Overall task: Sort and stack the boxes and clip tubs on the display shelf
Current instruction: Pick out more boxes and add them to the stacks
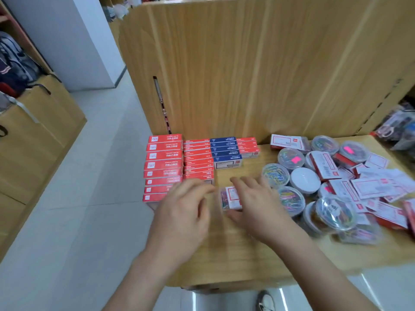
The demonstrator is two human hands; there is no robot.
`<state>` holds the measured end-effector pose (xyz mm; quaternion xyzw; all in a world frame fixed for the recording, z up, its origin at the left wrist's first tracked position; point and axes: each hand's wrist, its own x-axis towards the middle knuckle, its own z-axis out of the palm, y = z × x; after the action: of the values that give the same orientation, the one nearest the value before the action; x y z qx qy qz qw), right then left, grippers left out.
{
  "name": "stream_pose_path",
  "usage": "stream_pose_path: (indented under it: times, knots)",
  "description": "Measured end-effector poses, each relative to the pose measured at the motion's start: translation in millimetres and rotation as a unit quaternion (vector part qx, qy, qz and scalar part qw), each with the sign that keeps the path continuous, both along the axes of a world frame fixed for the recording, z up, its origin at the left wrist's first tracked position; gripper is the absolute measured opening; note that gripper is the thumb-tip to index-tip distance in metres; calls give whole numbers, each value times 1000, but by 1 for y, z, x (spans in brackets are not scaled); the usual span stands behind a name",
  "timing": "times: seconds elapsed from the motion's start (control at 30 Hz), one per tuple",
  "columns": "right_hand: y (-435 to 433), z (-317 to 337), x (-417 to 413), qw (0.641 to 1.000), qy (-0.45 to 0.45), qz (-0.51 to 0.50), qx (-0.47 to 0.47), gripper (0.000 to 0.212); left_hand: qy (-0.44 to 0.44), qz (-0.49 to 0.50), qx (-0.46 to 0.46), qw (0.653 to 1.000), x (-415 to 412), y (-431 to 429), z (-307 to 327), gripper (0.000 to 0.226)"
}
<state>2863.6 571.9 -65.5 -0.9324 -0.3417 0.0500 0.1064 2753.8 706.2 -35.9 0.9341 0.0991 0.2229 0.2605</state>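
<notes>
Between the hands, on the near middle of the display shelf (235, 250), lies a small clip box (231, 197), gripped by the right hand (256, 205) with fingers over it and thumb at its near edge. The left hand (184, 212) hovers just left, relaxed and holding nothing. Sorted rows of red boxes (164, 162) and blue boxes (224, 151) stand far left and clip tubs (305, 180) lie heaped at right, so the step seems to be placing this box, which next needs squaring beside the rows.

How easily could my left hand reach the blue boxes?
Likely yes: the left hand hovers close to the blue boxes with bare shelf between; the right hand, holding a small box, lies off to the side.
</notes>
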Motion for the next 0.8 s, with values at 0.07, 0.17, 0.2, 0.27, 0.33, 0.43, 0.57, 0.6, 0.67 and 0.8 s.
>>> stream_pose_path:
  times: [0.07,0.17,0.2,0.27,0.33,0.43,0.57,0.6,0.67,0.8]
  knots:
    - [-1,-4,-1,1000,-22,0,3,56,59,-49,21,997,7,-14,-21,42]
    - [-3,-7,-4,999,-6,35,41,57,150,-64,36,986,15,-17,-49,67]
    - [-3,-8,-6,997,6,60,50,61,175,-65,43,981,16,-16,-55,74]
    - [-8,-5,-10,993,31,98,65,70,179,-59,48,981,13,-16,-64,75]
    - [-22,-3,-10,991,25,107,79,74,153,-41,46,986,7,-15,-69,66]
    - [-50,-8,-11,995,-30,85,53,68,123,-21,31,992,-7,-15,-74,65]
    - [-61,-23,-23,988,-90,105,69,55,145,-63,11,987,-15,-29,-75,74]
    - [-61,-25,-26,987,-79,108,94,55,164,-66,14,984,-13,-35,-75,79]
    - [-62,-27,-31,981,-19,103,165,56,192,-51,50,979,-10,-46,-74,86]
    - [-76,-23,-40,940,83,64,323,39,198,-32,99,975,-6,-55,-72,69]
